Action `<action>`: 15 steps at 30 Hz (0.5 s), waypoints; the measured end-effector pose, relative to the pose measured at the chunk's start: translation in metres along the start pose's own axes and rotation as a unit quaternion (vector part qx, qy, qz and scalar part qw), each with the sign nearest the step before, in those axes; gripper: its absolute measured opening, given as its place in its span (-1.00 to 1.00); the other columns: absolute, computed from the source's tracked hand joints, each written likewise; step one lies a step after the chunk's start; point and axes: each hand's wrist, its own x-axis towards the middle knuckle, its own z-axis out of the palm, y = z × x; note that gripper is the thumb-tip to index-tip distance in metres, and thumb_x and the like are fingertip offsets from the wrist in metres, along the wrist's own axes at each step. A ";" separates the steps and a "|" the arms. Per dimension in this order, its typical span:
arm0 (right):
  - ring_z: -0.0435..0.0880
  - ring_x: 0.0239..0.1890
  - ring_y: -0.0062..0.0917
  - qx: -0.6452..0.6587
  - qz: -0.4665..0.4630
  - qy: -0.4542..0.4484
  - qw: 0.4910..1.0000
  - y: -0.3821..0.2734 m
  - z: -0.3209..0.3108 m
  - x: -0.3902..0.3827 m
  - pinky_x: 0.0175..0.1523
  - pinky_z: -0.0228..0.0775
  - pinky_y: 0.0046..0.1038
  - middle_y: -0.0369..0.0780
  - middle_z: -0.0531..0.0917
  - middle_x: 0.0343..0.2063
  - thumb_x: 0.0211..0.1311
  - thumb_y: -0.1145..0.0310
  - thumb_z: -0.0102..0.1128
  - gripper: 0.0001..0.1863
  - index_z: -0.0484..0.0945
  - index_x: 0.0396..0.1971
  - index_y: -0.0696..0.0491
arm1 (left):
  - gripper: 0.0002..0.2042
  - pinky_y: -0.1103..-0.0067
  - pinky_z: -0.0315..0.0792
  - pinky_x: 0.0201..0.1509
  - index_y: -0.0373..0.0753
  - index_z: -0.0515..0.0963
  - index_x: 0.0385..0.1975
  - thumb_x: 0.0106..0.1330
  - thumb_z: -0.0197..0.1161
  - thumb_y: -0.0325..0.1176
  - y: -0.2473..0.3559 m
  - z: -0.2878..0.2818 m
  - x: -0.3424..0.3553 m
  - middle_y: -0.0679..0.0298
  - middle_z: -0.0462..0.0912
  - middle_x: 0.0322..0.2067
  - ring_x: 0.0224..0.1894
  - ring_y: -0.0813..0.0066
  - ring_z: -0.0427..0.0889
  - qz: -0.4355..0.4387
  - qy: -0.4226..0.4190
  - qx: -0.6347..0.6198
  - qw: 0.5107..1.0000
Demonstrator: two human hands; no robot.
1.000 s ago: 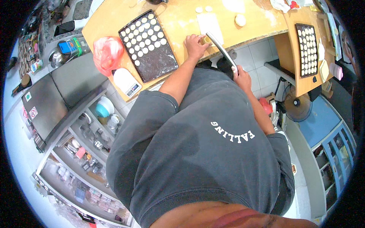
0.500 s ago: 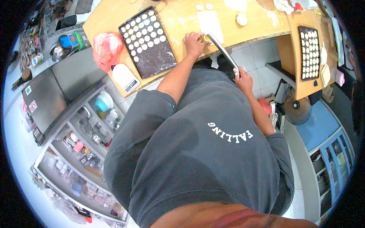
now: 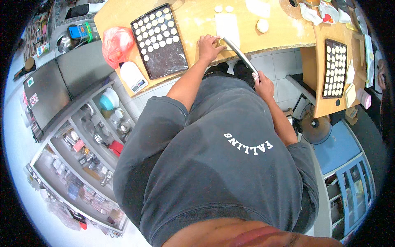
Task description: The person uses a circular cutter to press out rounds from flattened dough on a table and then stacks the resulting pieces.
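Observation:
My left hand [image 3: 209, 46] is at the table's front edge, fingers curled on a small yellow ring [image 3: 222, 42] beside the end of a long steel bar [image 3: 240, 54]. My right hand [image 3: 263, 85] grips the bar's near end, out past the edge. A white sheet [image 3: 227, 25] lies beyond the ring, with two pale dough discs [image 3: 218, 8] above it and a dough ball [image 3: 262, 25] to its right. Left of my left hand is a dark baking tray [image 3: 168, 62], partly covered in rows of small pale discs.
The wooden table [image 3: 288, 31] holds a pink plastic bag [image 3: 117, 47] and white scale [image 3: 131, 76] at left. Another filled tray [image 3: 334, 68] lies on the right section. A fan [image 3: 316, 125] stands below it; open shelves [image 3: 84, 152] are at lower left.
The view has shifted slightly, with the left tray appearing higher and the right tray lower. My hands keep nearly the same hold on the ring and bar.

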 end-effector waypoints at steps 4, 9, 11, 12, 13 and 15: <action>0.68 -0.36 0.06 0.022 0.040 0.022 0.999 0.007 -0.023 0.003 -0.27 0.44 0.05 0.01 0.69 -0.44 0.49 -0.05 0.06 -0.66 0.49 -0.15 -0.06 | -0.56 0.28 0.31 0.13 0.01 0.75 -0.15 -0.11 0.64 -0.12 0.011 -0.002 -0.004 0.34 0.59 -0.30 -0.04 0.25 0.49 0.027 0.023 0.035 0.999; 0.65 -0.38 0.10 0.025 0.049 0.075 0.996 0.038 -0.045 0.018 -0.31 0.40 0.07 0.02 0.67 -0.47 0.51 -0.07 0.01 -0.64 0.53 -0.01 -0.12 | -0.58 0.29 0.38 0.06 -0.03 0.74 -0.13 -0.07 0.61 -0.21 0.027 0.003 -0.011 0.27 0.62 -0.28 -0.04 0.20 0.54 0.066 0.080 0.044 0.994; 0.65 -0.40 0.11 0.019 0.054 0.077 0.995 0.044 -0.057 0.028 -0.32 0.38 0.09 0.04 0.66 -0.49 0.52 -0.08 0.00 -0.63 0.53 -0.02 -0.11 | -0.59 0.29 0.43 0.02 -0.08 0.73 -0.15 -0.06 0.61 -0.24 0.027 0.005 -0.010 0.24 0.63 -0.25 -0.07 0.17 0.56 0.035 0.055 0.017 0.998; 0.65 -0.40 0.11 0.018 0.048 0.079 0.996 0.044 -0.065 0.033 -0.32 0.38 0.09 0.04 0.66 -0.49 0.52 -0.08 0.00 -0.63 0.53 -0.02 -0.11 | -0.59 0.29 0.43 0.02 -0.08 0.73 -0.15 -0.06 0.61 -0.24 0.028 0.006 -0.010 0.24 0.63 -0.25 -0.07 0.17 0.56 0.034 0.061 0.017 0.997; 0.65 -0.37 0.13 0.014 0.060 0.063 0.996 0.044 -0.073 0.038 -0.29 0.38 0.11 0.04 0.67 -0.47 0.51 -0.08 -0.01 -0.63 0.52 -0.04 -0.10 | -0.60 0.29 0.45 0.03 -0.10 0.72 -0.16 -0.06 0.61 -0.26 0.029 0.007 -0.010 0.23 0.63 -0.25 -0.08 0.16 0.57 0.034 0.066 0.009 0.997; 0.65 -0.33 0.14 0.009 0.066 0.047 0.997 0.046 -0.085 0.048 -0.26 0.38 0.12 0.04 0.68 -0.45 0.51 -0.08 -0.01 -0.64 0.50 -0.06 -0.10 | -0.61 0.29 0.46 0.03 -0.13 0.71 -0.17 -0.06 0.60 -0.28 0.029 0.010 -0.012 0.21 0.63 -0.25 -0.09 0.15 0.58 0.031 0.077 0.001 0.997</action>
